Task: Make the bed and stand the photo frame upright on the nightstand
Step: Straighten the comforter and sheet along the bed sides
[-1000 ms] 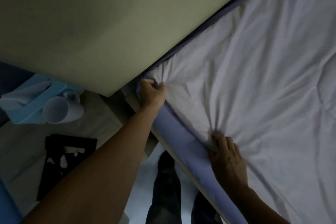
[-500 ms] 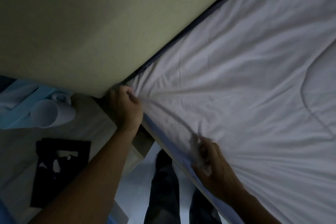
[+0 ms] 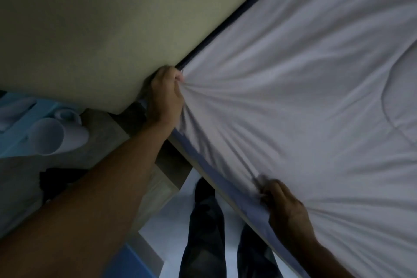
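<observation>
pale blanket (image 3: 304,97) covers bed beside beige headboard (image 3: 90,29).

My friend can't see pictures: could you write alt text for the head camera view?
Two bare hands grip a pale bedsheet: the left hand at the corner by the headboard, the right hand along the bed's side edge. A nightstand holds a tipped cup.

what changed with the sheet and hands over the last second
The left hand carried the sheet corner up to the headboard, covering the blue mattress corner bared a second ago. The right hand went from pressing flat to gripping the sheet edge. The mug still lies tipped on the nightstand.
</observation>
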Demonstrator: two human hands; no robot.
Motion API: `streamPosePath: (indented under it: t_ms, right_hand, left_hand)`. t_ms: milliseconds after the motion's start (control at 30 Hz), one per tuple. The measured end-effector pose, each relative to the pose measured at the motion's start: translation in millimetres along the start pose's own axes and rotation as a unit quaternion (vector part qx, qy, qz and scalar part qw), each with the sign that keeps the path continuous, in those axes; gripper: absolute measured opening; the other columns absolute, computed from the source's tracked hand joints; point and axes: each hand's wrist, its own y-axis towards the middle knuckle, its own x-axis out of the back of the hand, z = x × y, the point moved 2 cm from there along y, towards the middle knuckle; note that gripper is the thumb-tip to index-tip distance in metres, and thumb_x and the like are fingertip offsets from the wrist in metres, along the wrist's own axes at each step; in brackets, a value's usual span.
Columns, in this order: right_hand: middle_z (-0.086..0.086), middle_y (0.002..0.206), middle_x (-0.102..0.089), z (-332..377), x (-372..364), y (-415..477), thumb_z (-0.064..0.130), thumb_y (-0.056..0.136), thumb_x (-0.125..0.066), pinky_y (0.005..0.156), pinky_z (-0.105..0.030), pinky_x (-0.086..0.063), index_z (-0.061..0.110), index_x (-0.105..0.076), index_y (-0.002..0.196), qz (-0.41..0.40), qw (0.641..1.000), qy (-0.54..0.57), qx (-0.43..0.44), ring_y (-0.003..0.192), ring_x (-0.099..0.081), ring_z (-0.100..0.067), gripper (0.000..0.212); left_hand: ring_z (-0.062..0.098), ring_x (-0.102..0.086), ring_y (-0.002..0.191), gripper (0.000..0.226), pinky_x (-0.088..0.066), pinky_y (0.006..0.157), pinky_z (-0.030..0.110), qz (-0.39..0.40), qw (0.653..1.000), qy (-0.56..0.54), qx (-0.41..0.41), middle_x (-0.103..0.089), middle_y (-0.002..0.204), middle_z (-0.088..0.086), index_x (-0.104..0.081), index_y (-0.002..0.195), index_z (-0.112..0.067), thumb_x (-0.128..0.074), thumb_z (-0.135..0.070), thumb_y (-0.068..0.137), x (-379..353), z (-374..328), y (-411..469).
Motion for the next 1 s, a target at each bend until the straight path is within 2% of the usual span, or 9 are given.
streamPosePath:
  t_ms: [200,267,333,467,533,600,733,867,1000]
  right_hand:
    - [0.005,0.087,-0.058,7.9,16.6,-3.0,0.039,0.091,-0.051,0.053,-0.027,-0.048,0.019,-0.061,0.089,0.043,0.994,0.076,0.061,0.065,-0.06,-0.018,0.022]
    - [0.013,0.095,-0.053,9.2,12.8,2.6,0.035,0.094,-0.059,0.057,-0.018,-0.045,0.027,-0.058,0.101,0.088,0.99,0.07,0.089,0.07,-0.057,-0.008,0.011]
    - [0.014,0.106,-0.053,11.5,11.8,9.7,0.035,0.092,-0.066,0.065,-0.013,-0.045,0.027,-0.058,0.11,0.08,0.99,0.067,0.096,0.077,-0.055,-0.002,0.021]
    - [-0.008,0.134,-0.055,13.5,16.1,30.0,0.039,0.089,-0.069,0.1,-0.042,-0.046,0.013,-0.059,0.131,-0.047,0.994,-0.024,0.095,0.12,-0.055,-0.024,0.05]
    - [-0.015,0.156,-0.038,3.3,11.4,33.1,0.057,0.086,-0.064,0.117,-0.048,-0.031,0.009,-0.04,0.15,-0.006,0.992,-0.099,0.078,0.144,-0.035,-0.03,0.083]
    - [-0.015,0.166,-0.013,-4.6,0.1,23.3,0.068,0.088,-0.051,0.122,-0.053,-0.02,0.009,-0.018,0.158,0.058,0.977,-0.178,0.099,0.154,-0.013,-0.031,0.097]
    - [-0.013,0.168,0.003,0.1,-17.3,-3.5,0.063,0.097,-0.036,0.119,-0.06,-0.02,0.011,-0.004,0.16,0.128,0.962,-0.21,0.12,0.155,-0.001,-0.033,0.088]
    - [-0.008,0.169,-0.002,-4.1,-0.1,-11.3,0.045,0.102,-0.04,0.123,-0.054,-0.014,0.021,-0.01,0.16,0.12,0.954,-0.161,0.223,0.155,-0.004,-0.026,0.07]
    - [-0.013,0.168,-0.005,-42.1,24.9,-20.1,0.037,0.102,-0.034,0.118,-0.061,-0.022,0.016,-0.013,0.16,0.077,0.967,-0.201,0.14,0.154,-0.009,-0.033,0.065]
  left_hand:
    - [0.022,-0.062,0.1,0.022,-0.056,0.086,0.036,-0.05,0.997,-0.005,0.057,-0.064,0.11,0.011,-0.068,0.099,-0.01,-0.051,0.001,0.09,-9.0,-7.0,-21.0]
    - [0.023,-0.057,0.109,0.02,-0.051,0.091,0.032,-0.04,0.999,0.015,0.023,-0.059,0.12,0.012,-0.066,0.105,-0.01,-0.053,-0.004,0.092,-18.1,-14.4,-33.4]
    - [0.026,-0.053,0.122,0.021,-0.044,0.099,0.033,-0.014,0.997,0.054,-0.059,-0.055,0.134,0.012,-0.065,0.113,-0.01,-0.053,-0.014,0.096,-26.5,-23.3,-49.0]
    - [0.028,-0.028,0.148,0.048,-0.025,0.118,0.048,0.144,0.966,0.106,-0.184,-0.032,0.16,0.007,-0.046,0.145,-0.019,-0.047,-0.037,0.1,-47.1,-17.8,-81.2]
    - [0.025,-0.014,0.152,0.058,-0.015,0.122,0.048,0.199,0.953,0.138,-0.183,-0.017,0.165,0.001,-0.029,0.154,-0.027,-0.038,-0.048,0.101,-50.5,-8.2,-86.1]
    - [0.023,-0.005,0.154,0.062,-0.009,0.123,0.047,0.217,0.949,0.156,-0.17,-0.006,0.167,-0.001,-0.017,0.157,-0.033,-0.033,-0.055,0.101,-50.0,-0.7,-84.2]
    - [0.02,0.009,0.153,0.079,0.005,0.123,0.043,0.247,0.951,0.169,-0.085,0.012,0.166,-0.001,0.004,0.157,-0.037,-0.033,-0.07,0.094,-45.3,6.1,-75.9]
    - [0.023,0.008,0.153,0.087,0.004,0.123,0.047,0.227,0.957,0.175,-0.037,0.014,0.166,0.006,0.008,0.156,-0.034,-0.034,-0.073,0.091,-40.9,0.7,-80.5]
    - [0.028,0.005,0.153,0.091,-0.001,0.122,0.049,0.232,0.961,0.148,0.023,0.013,0.166,0.008,0.006,0.156,-0.034,-0.042,-0.072,0.088,-40.4,-2.6,-81.7]
